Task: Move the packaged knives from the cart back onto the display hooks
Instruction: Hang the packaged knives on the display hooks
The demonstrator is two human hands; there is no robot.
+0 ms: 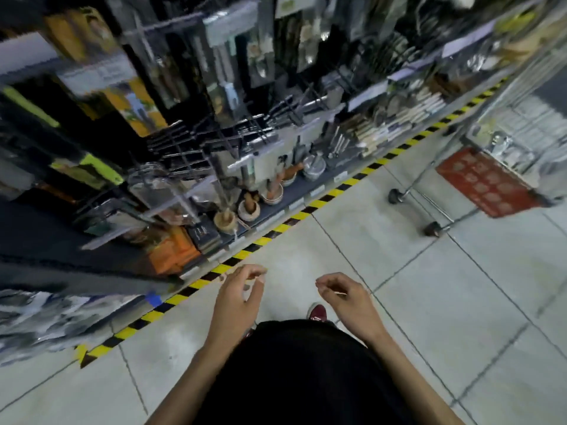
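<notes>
Both my hands hang low over the floor tiles and hold nothing. My left hand (237, 297) has loosely curled fingers near the striped floor tape. My right hand (346, 297) is beside it, fingers also loosely curled. The wire shopping cart (503, 161) stands at the right, with a red panel on its lower side and packaged goods inside, too blurred to name. Packaged knives (165, 65) hang on the display hooks (242, 133) of the shelving at upper left. The view is motion-blurred.
Mortars with pestles (248, 210) line the bottom shelf. Yellow-and-black tape (306, 210) marks the floor along the shelf base. Light handled utensils (399, 118) lie further along the shelf. My red shoe (317, 311) shows between my arms on the grey tiles.
</notes>
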